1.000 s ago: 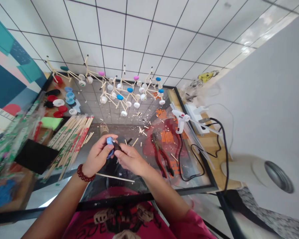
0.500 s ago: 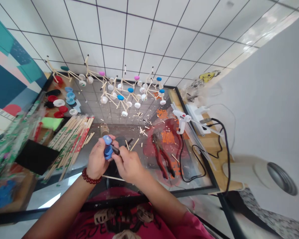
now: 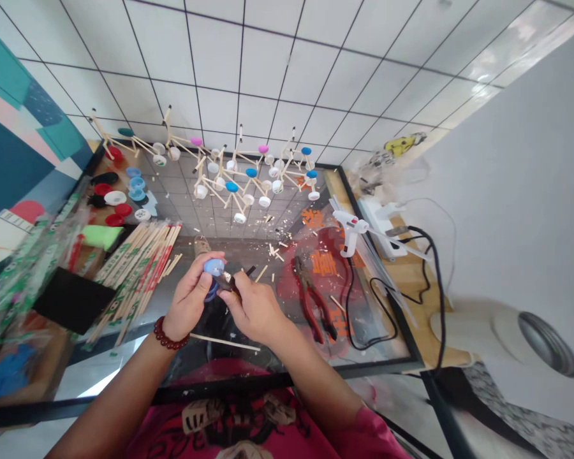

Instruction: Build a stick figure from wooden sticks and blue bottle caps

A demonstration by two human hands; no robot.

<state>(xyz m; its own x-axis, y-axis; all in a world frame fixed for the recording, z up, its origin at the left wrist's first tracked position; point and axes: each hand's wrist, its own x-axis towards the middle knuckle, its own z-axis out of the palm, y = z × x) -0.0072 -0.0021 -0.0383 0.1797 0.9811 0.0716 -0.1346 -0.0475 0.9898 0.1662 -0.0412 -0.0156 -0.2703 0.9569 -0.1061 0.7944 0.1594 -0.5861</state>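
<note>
Over the bench [image 3: 377, 368], at eight o'clock in your view, your left hand [image 3: 184, 306] pinches a blue cap [image 3: 214, 266] while your right hand [image 3: 256, 309], fingers curled tight, grips a dark tool [image 3: 232, 288] against it. You appear to be piercing or trimming; the next move calls for steady pressure, fingertips clear.

One head camera supplies the only view, looking forward and down across the desk [image 3: 373, 368] from above its near edge. The wearer's pink shirt [image 3: 337, 433] fills the bottom; the tiled wall [image 3: 268, 57] beyond spans the top. The left hand [image 3: 185, 303] and right hand [image 3: 256, 309] sit near the lens, low and slightly left of centre.
</note>
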